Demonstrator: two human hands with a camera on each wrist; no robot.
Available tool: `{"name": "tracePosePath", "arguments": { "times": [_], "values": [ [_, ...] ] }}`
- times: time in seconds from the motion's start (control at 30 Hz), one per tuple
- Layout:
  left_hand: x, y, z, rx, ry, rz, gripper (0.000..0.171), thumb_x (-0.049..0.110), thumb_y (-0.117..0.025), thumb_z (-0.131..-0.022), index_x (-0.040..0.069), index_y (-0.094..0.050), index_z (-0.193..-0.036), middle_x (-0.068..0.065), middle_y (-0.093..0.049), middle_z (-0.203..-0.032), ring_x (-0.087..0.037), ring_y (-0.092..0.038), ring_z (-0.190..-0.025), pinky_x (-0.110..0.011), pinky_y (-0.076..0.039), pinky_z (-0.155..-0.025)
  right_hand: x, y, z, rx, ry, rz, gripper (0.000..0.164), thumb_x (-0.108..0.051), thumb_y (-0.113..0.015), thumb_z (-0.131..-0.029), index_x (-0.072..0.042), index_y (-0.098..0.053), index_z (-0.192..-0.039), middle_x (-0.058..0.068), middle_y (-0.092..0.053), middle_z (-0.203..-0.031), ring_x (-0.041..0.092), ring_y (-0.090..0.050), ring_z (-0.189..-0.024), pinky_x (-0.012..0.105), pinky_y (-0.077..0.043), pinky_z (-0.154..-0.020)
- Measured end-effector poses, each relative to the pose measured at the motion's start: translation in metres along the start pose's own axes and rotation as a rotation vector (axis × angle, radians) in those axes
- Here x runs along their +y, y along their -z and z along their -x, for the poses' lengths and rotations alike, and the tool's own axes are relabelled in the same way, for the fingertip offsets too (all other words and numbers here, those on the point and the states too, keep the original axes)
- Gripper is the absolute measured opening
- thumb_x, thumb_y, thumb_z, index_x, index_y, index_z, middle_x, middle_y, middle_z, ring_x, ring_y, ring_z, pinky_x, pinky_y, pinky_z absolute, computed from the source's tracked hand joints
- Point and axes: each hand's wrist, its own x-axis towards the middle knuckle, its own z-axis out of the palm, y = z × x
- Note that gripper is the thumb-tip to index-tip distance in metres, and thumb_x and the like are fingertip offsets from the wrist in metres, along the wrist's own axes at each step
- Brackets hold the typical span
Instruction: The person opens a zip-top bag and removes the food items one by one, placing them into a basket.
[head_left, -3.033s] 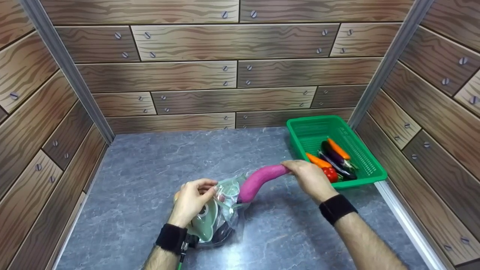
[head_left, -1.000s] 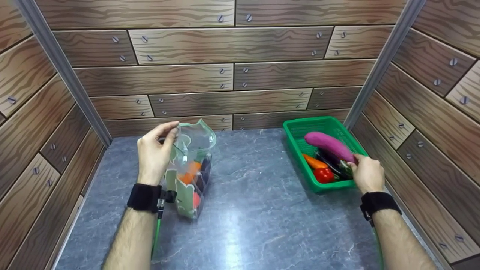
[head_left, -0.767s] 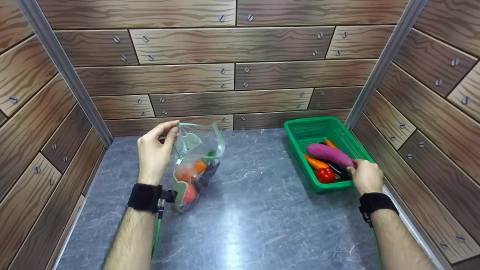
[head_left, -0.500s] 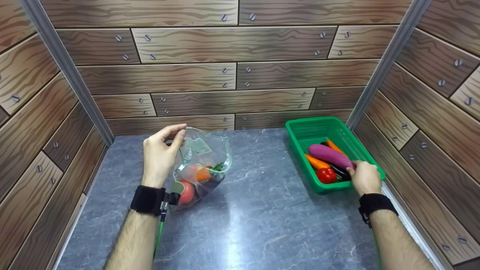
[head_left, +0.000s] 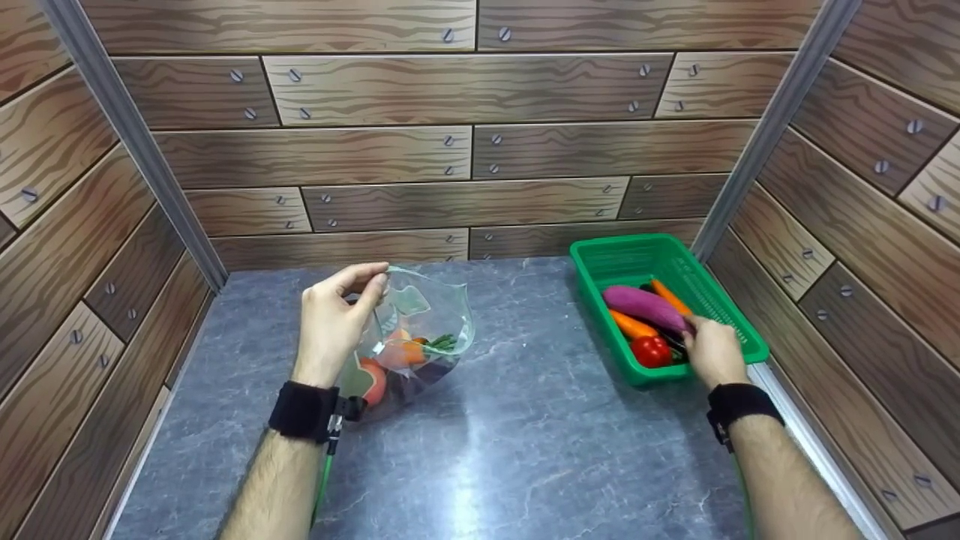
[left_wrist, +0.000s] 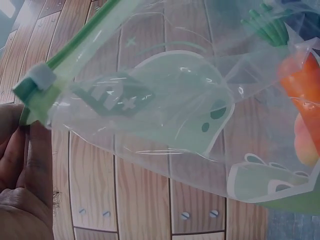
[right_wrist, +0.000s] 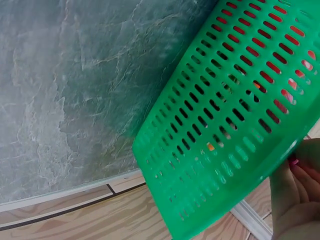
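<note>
My left hand (head_left: 330, 322) pinches the top corner of a clear zip bag (head_left: 442, 300) with pale green printing. In the left wrist view the bag's white slider (left_wrist: 41, 76) sits just above the fingertips. Inside the bag are a carrot (left_wrist: 305, 75) with a green top, a reddish round fruit (head_left: 373, 381) and a dark eggplant (head_left: 435, 369). My right hand (head_left: 716, 349) reaches over the near right side of a green basket (head_left: 611, 352). Its fingers pinch the tapered end of a long magenta vegetable (head_left: 641, 302), which lies over the other vegetables there.
Beneath and beside the magenta vegetable, the basket holds a red bell pepper (head_left: 651, 351), carrots (head_left: 632, 325) and dark eggplant, partly covered. Wood-patterned walls (head_left: 375, 150) enclose the grey marbled table (head_left: 525, 442) at the back and sides.
The right hand has carried the magenta vegetable from the bag's mouth into the basket. The left hand has gone farther back, raising the bag's top edge, then drifted slightly right and nearer.
</note>
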Motion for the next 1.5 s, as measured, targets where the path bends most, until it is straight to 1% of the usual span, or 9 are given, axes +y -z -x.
{"name": "tracePosePath", "arguments": {
  "times": [0.37,0.57,0.83,1.0,1.1,1.27,1.33,1.4,1.5],
  "values": [
    [0.000,-0.001,0.004,-0.032,0.008,-0.012,0.019,0.016,-0.083,-0.112,0.015,-0.090,-0.130,-0.005,-0.092,-0.112,-0.005,-0.080,-0.089,-0.011,-0.061,-0.075,-0.004,-0.009,-0.013,-0.080,-0.042,-0.015,0.045,-0.001,-0.071,-0.113,0.011,-0.066,-0.156,0.046,-0.069,-0.146,0.064,-0.073,-0.128,0.073,-0.064,-0.104],
    [-0.001,-0.001,0.005,-0.033,0.004,-0.017,0.020,0.016,-0.083,-0.111,0.015,-0.090,-0.130,-0.005,-0.092,-0.113,-0.005,-0.081,-0.089,-0.011,-0.061,-0.075,-0.011,-0.003,-0.009,-0.076,-0.047,-0.044,0.047,-0.006,-0.068,-0.116,0.012,-0.062,-0.159,0.044,-0.070,-0.148,0.058,-0.076,-0.123,0.061,-0.065,-0.095],
    [-0.002,-0.005,0.007,-0.052,0.011,-0.007,0.022,0.015,-0.082,-0.112,0.015,-0.090,-0.132,-0.006,-0.092,-0.115,-0.017,-0.086,-0.096,-0.012,-0.063,-0.079,-0.040,0.010,-0.003,0.054,0.046,-0.097,0.045,-0.008,-0.073,-0.114,0.007,-0.069,-0.156,0.041,-0.074,-0.144,0.058,-0.079,-0.123,0.065,-0.067,-0.097],
    [-0.004,-0.008,0.008,-0.082,0.036,-0.011,0.023,0.016,-0.081,-0.113,0.014,-0.088,-0.135,-0.007,-0.092,-0.119,-0.022,-0.087,-0.101,-0.013,-0.063,-0.081,-0.063,0.016,-0.001,0.120,0.124,-0.117,0.042,-0.005,-0.074,-0.112,0.003,-0.073,-0.154,0.037,-0.081,-0.134,0.049,-0.082,-0.099,0.058,-0.066,-0.086],
    [-0.005,-0.009,0.008,-0.105,0.048,-0.014,0.024,0.018,-0.081,-0.114,0.014,-0.088,-0.137,-0.007,-0.092,-0.121,-0.023,-0.087,-0.103,-0.015,-0.064,-0.083,-0.077,0.016,0.001,0.122,0.160,-0.144,0.041,-0.007,-0.076,-0.113,0.001,-0.075,-0.153,0.035,-0.082,-0.132,0.044,-0.084,-0.097,0.056,-0.070,-0.086],
    [-0.007,-0.011,0.011,-0.125,0.061,-0.011,0.025,0.017,-0.080,-0.114,0.014,-0.087,-0.137,-0.007,-0.091,-0.122,-0.023,-0.087,-0.105,-0.016,-0.065,-0.084,-0.098,0.016,0.005,0.048,0.159,-0.202,0.042,-0.012,-0.076,-0.115,-0.004,-0.074,-0.156,0.033,-0.081,-0.139,0.037,-0.082,-0.091,0.034,-0.064,-0.071],
    [-0.008,-0.012,0.012,-0.131,0.065,-0.015,0.025,0.018,-0.080,-0.114,0.014,-0.087,-0.138,-0.006,-0.091,-0.123,-0.023,-0.086,-0.106,-0.015,-0.064,-0.085,-0.107,0.015,0.007,0.025,0.159,-0.223,0.043,-0.012,-0.076,-0.115,-0.005,-0.074,-0.157,0.032,-0.080,-0.143,0.038,-0.083,-0.097,0.034,-0.065,-0.075],
    [-0.009,-0.013,0.013,-0.139,0.068,-0.018,0.025,0.018,-0.080,-0.114,0.014,-0.087,-0.138,-0.006,-0.091,-0.123,-0.023,-0.086,-0.107,-0.016,-0.064,-0.086,-0.116,0.013,0.010,0.015,0.176,-0.242,0.043,-0.011,-0.077,-0.115,-0.005,-0.074,-0.157,0.031,-0.079,-0.147,0.043,-0.085,-0.111,0.043,-0.072,-0.086],
    [-0.009,-0.015,0.014,-0.151,0.071,-0.022,0.025,0.019,-0.080,-0.114,0.015,-0.087,-0.138,-0.005,-0.091,-0.123,-0.022,-0.086,-0.108,-0.016,-0.063,-0.087,-0.128,0.008,0.014,0.018,0.227,-0.261,0.042,-0.008,-0.079,-0.113,-0.004,-0.075,-0.155,0.027,-0.079,-0.148,0.044,-0.083,-0.127,0.060,-0.070,-0.106]
  ]
}}
